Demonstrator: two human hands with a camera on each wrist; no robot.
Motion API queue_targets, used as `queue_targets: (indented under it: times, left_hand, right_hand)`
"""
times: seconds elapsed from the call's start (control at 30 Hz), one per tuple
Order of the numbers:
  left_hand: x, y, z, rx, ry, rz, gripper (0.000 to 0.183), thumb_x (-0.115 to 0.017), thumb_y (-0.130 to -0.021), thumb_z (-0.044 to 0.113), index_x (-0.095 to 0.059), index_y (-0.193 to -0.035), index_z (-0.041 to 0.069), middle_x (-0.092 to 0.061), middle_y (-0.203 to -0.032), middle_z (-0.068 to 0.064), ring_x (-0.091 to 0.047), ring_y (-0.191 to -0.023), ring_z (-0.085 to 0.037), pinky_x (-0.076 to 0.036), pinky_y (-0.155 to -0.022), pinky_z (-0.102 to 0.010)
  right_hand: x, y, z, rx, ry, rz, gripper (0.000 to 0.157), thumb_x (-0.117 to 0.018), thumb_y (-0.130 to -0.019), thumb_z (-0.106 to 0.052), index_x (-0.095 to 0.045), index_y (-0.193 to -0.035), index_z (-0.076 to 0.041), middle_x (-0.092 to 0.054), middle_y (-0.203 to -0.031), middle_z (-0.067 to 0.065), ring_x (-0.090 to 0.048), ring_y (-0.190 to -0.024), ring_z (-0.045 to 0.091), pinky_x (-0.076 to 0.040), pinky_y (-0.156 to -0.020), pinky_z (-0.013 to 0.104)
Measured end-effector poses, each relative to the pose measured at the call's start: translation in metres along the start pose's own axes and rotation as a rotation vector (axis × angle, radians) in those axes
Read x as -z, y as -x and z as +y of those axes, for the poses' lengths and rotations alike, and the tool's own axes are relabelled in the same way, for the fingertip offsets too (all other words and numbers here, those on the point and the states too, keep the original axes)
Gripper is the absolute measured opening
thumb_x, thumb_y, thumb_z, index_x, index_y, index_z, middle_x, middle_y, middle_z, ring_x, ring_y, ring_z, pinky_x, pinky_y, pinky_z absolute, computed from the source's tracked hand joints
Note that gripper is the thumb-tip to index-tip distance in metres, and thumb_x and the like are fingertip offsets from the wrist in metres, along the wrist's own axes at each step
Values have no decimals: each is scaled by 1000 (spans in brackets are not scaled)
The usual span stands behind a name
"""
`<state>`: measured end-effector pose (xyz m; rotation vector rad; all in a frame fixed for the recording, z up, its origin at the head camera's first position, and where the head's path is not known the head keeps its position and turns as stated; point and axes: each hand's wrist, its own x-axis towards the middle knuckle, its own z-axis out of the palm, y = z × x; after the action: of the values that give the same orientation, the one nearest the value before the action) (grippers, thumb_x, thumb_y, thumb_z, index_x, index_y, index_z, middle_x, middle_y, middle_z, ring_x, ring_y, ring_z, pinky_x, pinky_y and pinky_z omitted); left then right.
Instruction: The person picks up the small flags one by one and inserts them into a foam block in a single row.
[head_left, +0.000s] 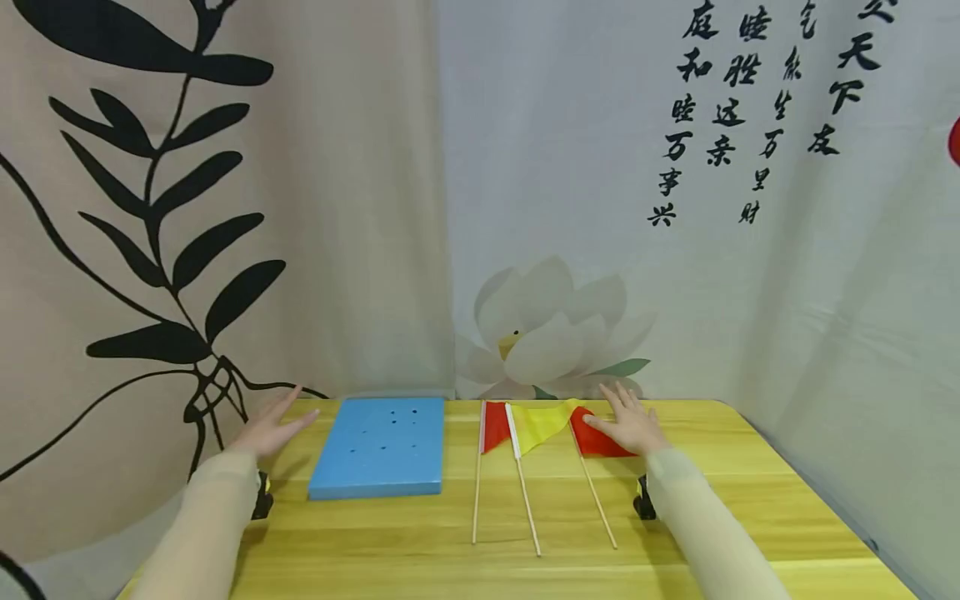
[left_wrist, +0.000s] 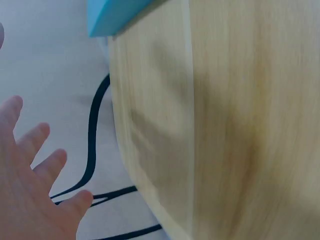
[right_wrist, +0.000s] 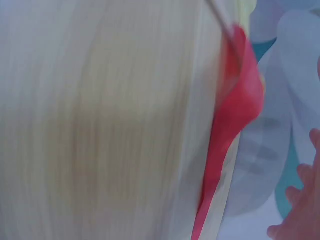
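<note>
My left hand [head_left: 268, 429] hovers with spread fingers just left of a flat blue board [head_left: 378, 479], which has several small holes in its top. On the other side, my right hand [head_left: 632, 425] is held up with fingers spread, beside the right-hand red flag [head_left: 596, 440]. Left of that lie a yellow flag [head_left: 536, 423] and another red flag [head_left: 495, 427], each on a thin stick. Neither hand holds anything. The left wrist view shows the spread left fingers [left_wrist: 41, 135] beyond the table edge; the right wrist view catches the red flag's cloth [right_wrist: 235, 110] near the right fingertips.
The flags and board lie on a wooden table [head_left: 360, 550] with rounded corners. Behind it hangs a pale curtain [head_left: 360, 208] printed with dark leaves, a white flower and lettering. A dark strap device sits at each wrist.
</note>
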<state>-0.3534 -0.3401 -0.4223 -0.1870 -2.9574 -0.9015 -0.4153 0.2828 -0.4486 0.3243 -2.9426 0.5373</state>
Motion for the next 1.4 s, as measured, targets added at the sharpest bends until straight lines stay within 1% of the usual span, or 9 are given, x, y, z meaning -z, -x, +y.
queue_targets:
  times: [0.27, 0.43, 0.57, 0.6, 0.73, 0.9, 1.07, 1.3, 1.4]
  left_hand:
    - [-6, 8, 6, -3, 163, 4, 83, -43, -100, 52, 0, -157, 9, -8, -155, -33, -19, -133, -58, -26, -97, -75]
    - [-18, 16, 1, 2, 362, -18, 80, -45, -102, 45, -5, -156, 3, -10, -156, -31, -29, -132, -54, -37, -101, -63]
    - [-31, 22, -3, -2, 533, -40, 76, -47, -102, 40, -10, -155, 0, -10, -157, -28, -29, -135, -50, -37, -105, -56]
    - [-34, 23, -4, 3, 564, -38, 75, -48, -102, 40, -12, -155, 0, -11, -157, -27, -29, -135, -49, -37, -105, -55]
    - [-47, 29, -3, 37, 669, -33, 73, -51, -101, 35, -16, -155, 1, -15, -157, -24, -28, -137, -45, -37, -107, -50]
    - [-62, 34, -3, 78, 721, -7, 70, -53, -101, 31, -20, -153, -1, -18, -157, -24, -31, -137, -41, -40, -106, -43]
    - [-71, 39, -4, 125, 735, 26, 70, -55, -100, 32, -24, -152, -1, -22, -155, -24, -36, -135, -39, -42, -104, -43]
    - [-71, 45, -5, 137, 741, 14, 71, -60, -97, 32, -28, -151, -1, -26, -154, -23, -32, -137, -38, -39, -106, -47]
    - [-71, 46, -7, 121, 712, 5, 71, -62, -96, 32, -30, -150, -2, -29, -153, -23, -32, -137, -38, -36, -107, -50]
  right_hand:
    - [-6, 0, -35, 95, -81, 64, 83, -53, -91, -61, -31, -153, -9, -18, -156, 26, -20, -139, 49, -12, -103, 76]
    - [-19, 3, -65, 186, -161, 97, 74, -58, -93, -51, -39, -148, -6, -21, -155, 27, -35, -132, 49, -24, -104, 70]
    - [-30, 7, -93, 211, -259, 105, 65, -64, -93, -42, -48, -142, -4, -25, -153, 26, -40, -129, 47, -31, -104, 65]
    - [-32, 8, -101, 213, -292, 107, 62, -65, -92, -40, -50, -140, -3, -28, -152, 25, -35, -132, 48, -32, -104, 65]
    - [-43, 11, -127, 205, -400, 101, 55, -67, -91, -39, -58, -133, -4, -40, -145, 20, -42, -129, 41, -38, -103, 58]
    - [-56, 12, -149, 231, -489, 99, 40, -68, -91, -32, -66, -119, -3, -63, -117, 13, -59, -102, 32, -52, -85, 44]
    - [-65, 14, -165, 218, -594, 25, 27, -68, -92, -22, -70, -107, 0, -68, -90, 3, -62, -77, 20, -53, -65, 29]
    - [-77, 18, -176, 102, -732, -105, 21, -69, -90, -15, -71, -97, 6, -69, -76, 11, -66, -60, 30, -57, -52, 36]
    - [-80, 18, -178, 39, -751, -139, 18, -70, -89, -13, -72, -89, 5, -69, -70, 10, -67, -55, 24, -57, -49, 33]
